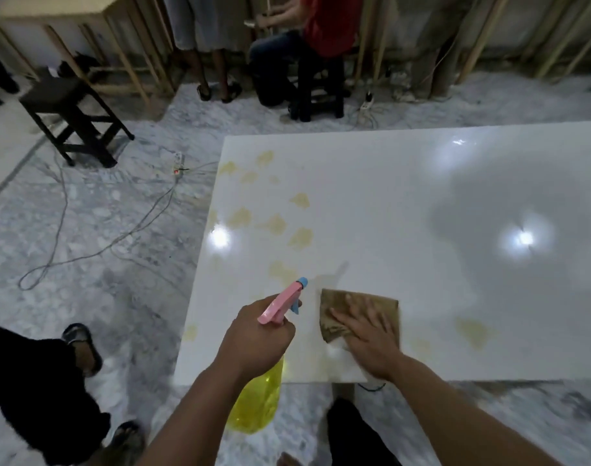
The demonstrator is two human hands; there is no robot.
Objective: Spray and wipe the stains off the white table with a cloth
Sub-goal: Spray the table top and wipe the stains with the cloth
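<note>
Head view: one left hand (257, 334) grips one yellow spray bottle (257, 398) beside the near edge of the white table (421, 196), one right hand (368, 334) presses flat on one brown cloth (331, 317), roughly a dozen yellowish stains (300, 237) scattered nearby.

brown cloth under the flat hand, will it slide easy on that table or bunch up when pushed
The brown cloth looks thin and floppy, lying folded flat, so it would likely sag if lifted. The white table is glossy with light reflections, so the cloth probably slides easily. With the right hand pressing flat on it, bunching seems less likely.
</note>
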